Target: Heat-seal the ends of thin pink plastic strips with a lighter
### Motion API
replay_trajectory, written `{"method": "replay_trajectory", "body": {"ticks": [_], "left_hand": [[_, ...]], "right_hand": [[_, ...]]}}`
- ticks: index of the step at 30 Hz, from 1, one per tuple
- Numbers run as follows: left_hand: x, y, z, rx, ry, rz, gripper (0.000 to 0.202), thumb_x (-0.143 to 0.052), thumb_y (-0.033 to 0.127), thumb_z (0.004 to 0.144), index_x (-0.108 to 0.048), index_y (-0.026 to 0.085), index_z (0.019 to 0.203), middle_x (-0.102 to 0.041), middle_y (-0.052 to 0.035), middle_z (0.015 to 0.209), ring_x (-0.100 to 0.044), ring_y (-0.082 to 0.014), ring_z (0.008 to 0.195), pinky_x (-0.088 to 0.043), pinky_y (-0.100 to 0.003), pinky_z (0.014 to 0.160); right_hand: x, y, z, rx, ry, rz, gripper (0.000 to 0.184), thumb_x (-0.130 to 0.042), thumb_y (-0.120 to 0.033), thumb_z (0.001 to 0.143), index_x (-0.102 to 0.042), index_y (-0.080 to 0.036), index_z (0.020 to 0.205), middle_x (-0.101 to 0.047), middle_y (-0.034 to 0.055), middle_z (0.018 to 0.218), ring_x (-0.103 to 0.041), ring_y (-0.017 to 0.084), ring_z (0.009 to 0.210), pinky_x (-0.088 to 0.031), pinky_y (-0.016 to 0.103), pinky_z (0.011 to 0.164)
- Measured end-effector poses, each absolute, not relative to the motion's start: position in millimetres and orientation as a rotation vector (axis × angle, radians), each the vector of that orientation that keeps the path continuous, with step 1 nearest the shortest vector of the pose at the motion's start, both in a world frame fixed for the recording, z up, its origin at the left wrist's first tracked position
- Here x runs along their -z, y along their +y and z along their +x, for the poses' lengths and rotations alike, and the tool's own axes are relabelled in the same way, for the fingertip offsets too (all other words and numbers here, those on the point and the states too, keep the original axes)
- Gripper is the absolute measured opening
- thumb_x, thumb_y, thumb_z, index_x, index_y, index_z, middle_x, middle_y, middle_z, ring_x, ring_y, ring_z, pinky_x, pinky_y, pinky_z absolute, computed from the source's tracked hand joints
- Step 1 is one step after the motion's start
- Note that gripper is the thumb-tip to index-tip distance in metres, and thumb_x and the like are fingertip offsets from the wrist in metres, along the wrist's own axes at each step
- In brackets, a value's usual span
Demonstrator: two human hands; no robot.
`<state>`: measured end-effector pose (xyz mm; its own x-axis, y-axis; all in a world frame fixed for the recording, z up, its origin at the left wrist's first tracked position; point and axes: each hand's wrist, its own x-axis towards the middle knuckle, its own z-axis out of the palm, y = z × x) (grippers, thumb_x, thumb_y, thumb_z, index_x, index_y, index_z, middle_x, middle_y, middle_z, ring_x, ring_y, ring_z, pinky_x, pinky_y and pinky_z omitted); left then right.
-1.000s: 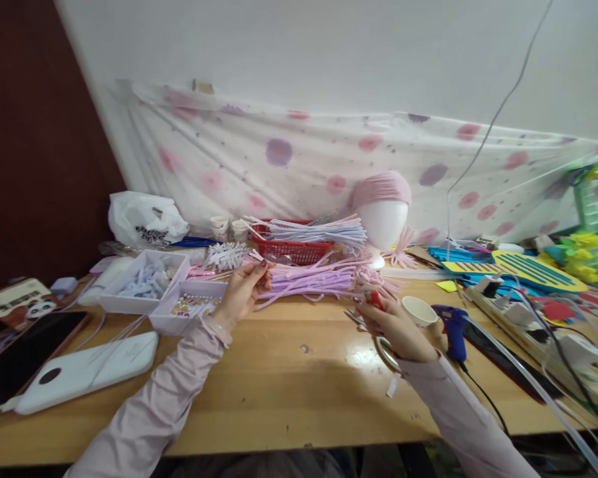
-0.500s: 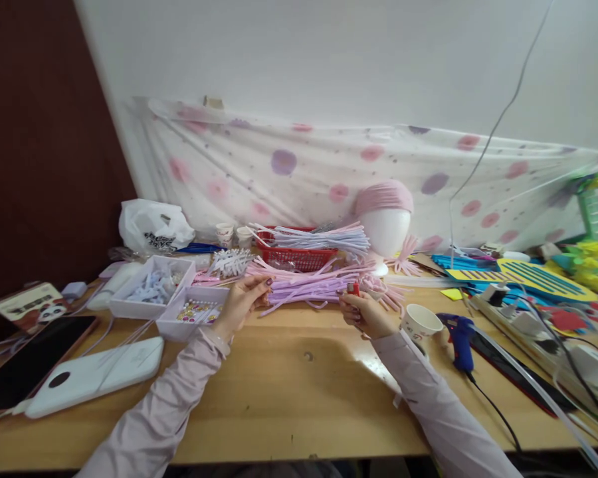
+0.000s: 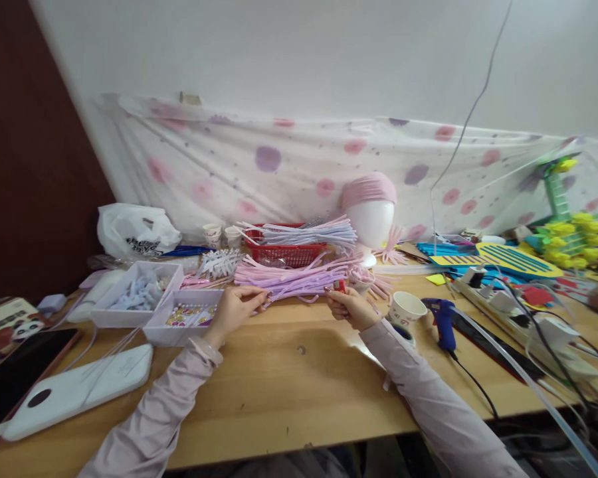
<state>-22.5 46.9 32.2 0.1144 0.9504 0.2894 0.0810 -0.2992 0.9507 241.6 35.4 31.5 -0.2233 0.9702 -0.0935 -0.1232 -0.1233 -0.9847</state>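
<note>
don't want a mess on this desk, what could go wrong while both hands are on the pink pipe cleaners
1. The left hand pinches the loose pink pipe cleaners; tugging may drag the heap onto the small tray.
2. The right hand, gripping a small red item, sits near the paper cup and glue gun; its sleeve could knock them.

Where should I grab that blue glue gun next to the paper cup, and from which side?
Grip the blue glue gun by its handle, the end pointing towards you where the black cord leaves it. It lies flat on the table with its body beside the paper cup, so coming from the near side with the right hand looks easiest.
</note>
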Motion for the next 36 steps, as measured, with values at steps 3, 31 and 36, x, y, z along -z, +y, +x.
{"method": "replay_trajectory", "body": {"ticks": [3,31,36], "left_hand": [[-35,43,-21,-1.277,0.981,1.491,0.029,-0.076,0.033,0.059,-0.074,0.015,0.082,-0.07,-0.0039,0.064,-0.061,-0.012,0.052,-0.049,-0.021,0.052],[-30,32,-12,-1.559,1.14,1.354,0.018,-0.067,0.033,0.063,-0.067,0.015,0.067,-0.068,-0.001,0.058,-0.06,-0.0112,0.045,-0.05,-0.019,0.045],[-27,29,-7,-1.651,1.148,1.286,0.017,-0.067,0.033,0.064,-0.066,0.015,0.067,-0.067,0.0008,0.058,-0.058,-0.0093,0.045,-0.05,-0.019,0.047]], "right_hand": [[-30,35,239,-1.49,-1.198,-1.066,0.043,-0.075,-0.043,0.057,-0.039,-0.019,0.056,-0.026,-0.0115,0.042,-0.015,0.001,0.037,-0.007,0.019,0.039],[-16,39,237,-1.789,-0.872,-0.893,0.044,-0.041,-0.058,0.074,-0.034,-0.02,0.052,-0.019,-0.0095,0.042,-0.009,0.005,0.035,-0.008,0.016,0.032],[-9,36,225,-1.819,-0.849,-0.884,0.038,-0.041,-0.053,0.073,-0.034,-0.021,0.054,-0.019,-0.0097,0.041,-0.006,0.006,0.035,-0.007,0.016,0.031]]}}
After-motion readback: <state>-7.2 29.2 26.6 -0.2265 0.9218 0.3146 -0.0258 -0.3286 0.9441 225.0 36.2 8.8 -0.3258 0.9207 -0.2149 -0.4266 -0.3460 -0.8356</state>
